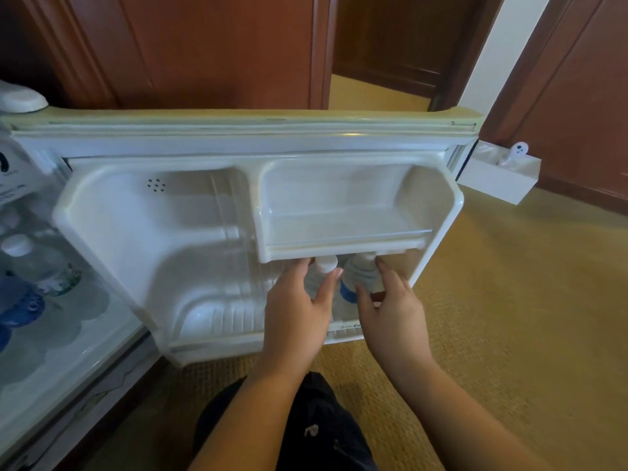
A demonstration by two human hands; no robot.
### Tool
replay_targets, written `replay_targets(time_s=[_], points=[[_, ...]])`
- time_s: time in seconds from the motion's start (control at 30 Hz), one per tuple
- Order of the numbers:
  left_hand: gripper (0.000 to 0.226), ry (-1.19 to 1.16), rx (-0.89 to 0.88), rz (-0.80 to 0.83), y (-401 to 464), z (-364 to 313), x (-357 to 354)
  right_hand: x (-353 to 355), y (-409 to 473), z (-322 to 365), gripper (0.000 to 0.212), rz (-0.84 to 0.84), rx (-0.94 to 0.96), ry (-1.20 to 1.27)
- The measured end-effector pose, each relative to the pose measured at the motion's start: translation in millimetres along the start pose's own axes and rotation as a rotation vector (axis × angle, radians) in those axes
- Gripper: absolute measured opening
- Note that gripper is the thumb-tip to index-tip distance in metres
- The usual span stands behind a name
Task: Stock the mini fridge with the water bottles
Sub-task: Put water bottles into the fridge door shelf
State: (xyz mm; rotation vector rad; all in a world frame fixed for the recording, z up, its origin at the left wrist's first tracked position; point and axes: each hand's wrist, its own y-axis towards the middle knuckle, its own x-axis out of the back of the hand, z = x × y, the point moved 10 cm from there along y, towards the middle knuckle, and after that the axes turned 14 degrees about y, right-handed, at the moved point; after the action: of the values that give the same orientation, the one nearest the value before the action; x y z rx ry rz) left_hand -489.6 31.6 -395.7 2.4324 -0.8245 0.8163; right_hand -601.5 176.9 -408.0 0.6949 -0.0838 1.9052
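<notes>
White-capped and upright, the two water bottles stand side by side in the lower door rack (pixel 343 334) under the upper shelf (pixel 339 246) — my left hand (pixel 299 311) wraps the left bottle (pixel 324 266), my right hand (pixel 390 307) the blue-labelled bottle (pixel 360 277), fingers curled round each.

Upper door shelf (pixel 343 248) overhangs the bottle caps (pixel 326 263), blocking lift-out.

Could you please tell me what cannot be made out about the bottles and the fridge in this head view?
- Lower parts of both door bottles: hidden by the left hand and right hand.
- Fridge interior: cut off by the left edge.
- Interior bottle labels: blurred, unreadable.
</notes>
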Motion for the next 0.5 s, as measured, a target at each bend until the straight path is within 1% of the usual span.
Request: replay_targets(time_s=[0.13, 0.23, 0.27, 0.33, 0.37, 0.4, 0.43, 0.5], points=[[0.049, -0.018, 0.016, 0.023, 0, 2, -4, 3, -11, 1, 0.052, 0.0, 0.053, 0.042], [0.051, -0.043, 0.002, 0.069, -5, 0, -2, 7, -29, 10, 0.054, -0.053, 0.063, 0.128], [0.052, -0.051, 0.015, 0.093, -8, 1, 3, 8, -37, 20, 0.049, -0.081, 0.109, 0.133], [0.056, -0.06, 0.067, 0.16, -21, 8, 17, 4, -51, 46, 0.029, -0.086, 0.254, 0.161], [0.064, -0.041, 0.093, 0.194, -29, 14, 29, -4, -57, 64, 0.018, -0.044, 0.346, 0.207], [0.064, 0.0, 0.119, 0.225, -39, 24, 45, -16, -64, 84, 0.012, 0.032, 0.452, 0.263], [0.059, 0.035, 0.138, 0.245, -49, 35, 67, -32, -71, 106, 0.008, 0.127, 0.545, 0.319], [0.034, 0.038, 0.175, 0.216, -74, 58, 125, -68, -86, 150, 0.007, 0.347, 0.637, 0.451]])
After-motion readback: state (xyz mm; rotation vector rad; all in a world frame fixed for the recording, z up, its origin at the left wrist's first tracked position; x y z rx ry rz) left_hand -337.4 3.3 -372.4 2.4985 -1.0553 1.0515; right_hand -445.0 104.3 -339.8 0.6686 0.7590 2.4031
